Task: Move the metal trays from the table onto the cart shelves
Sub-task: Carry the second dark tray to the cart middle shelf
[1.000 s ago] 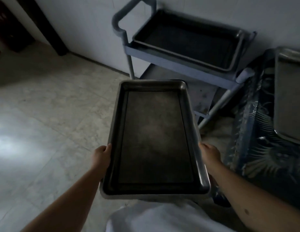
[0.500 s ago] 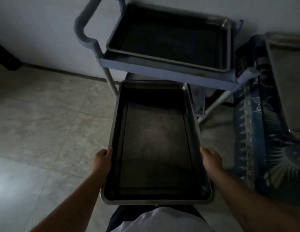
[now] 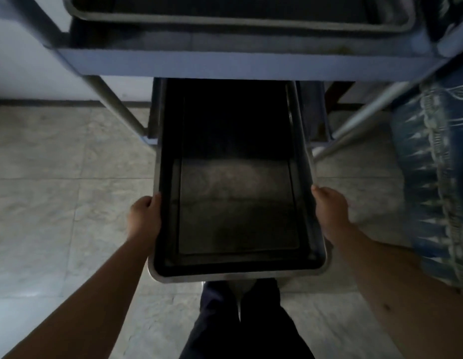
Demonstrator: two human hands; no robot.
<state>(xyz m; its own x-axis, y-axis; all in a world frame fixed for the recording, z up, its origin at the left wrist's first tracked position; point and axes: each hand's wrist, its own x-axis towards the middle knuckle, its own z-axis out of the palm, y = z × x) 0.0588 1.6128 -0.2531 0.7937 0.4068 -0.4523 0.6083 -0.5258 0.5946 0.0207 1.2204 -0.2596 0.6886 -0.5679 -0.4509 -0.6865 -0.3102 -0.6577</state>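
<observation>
Long rectangular dark metal tray at frame centre, far end pushed under grey-blue cart top shelf, over lower shelf; whether resting there, cannot tell. Left hand and right hand grip opposite long rims near near end, fingers curled under, thumbs on rim. Second dark metal tray sits on top shelf, upper frame. Judged: rigid, moderately heavy, smooth rim likely slippery; two-sided rim hold keeps it level. Blue patterned cloth at right edge.
</observation>
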